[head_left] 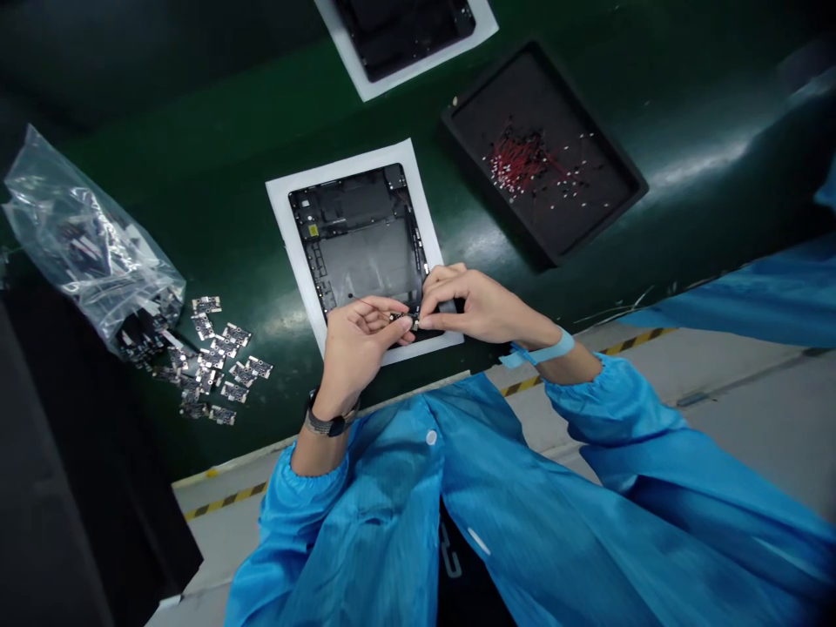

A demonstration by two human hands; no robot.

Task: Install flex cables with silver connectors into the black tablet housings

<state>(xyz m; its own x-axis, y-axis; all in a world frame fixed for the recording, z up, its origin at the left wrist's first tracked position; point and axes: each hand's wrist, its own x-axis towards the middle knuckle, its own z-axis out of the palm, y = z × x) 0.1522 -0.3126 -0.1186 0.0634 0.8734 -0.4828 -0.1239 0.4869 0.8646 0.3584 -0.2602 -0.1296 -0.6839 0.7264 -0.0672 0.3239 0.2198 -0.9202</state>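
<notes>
My left hand (363, 341) pinches a small circuit board (403, 319) between thumb and fingers over the lower edge of a tablet housing (372, 252). At the board's right end, the fingertips of my right hand (470, 305) are closed on a tiny light-coloured piece, too small to name. The housing is black, lies inner side up, and has a dark cable along its right side. Under it is a white sheet (286, 228). Both hands hide part of the housing's lower edge.
Several loose circuit boards (222, 348) lie at the left beside a clear plastic bag (97, 244) with more parts. A black tray (588, 209) at the right holds red and black wires (519, 161). Another tablet housing (405, 30) lies farther back. A blue sleeve (751, 296) shows at the right.
</notes>
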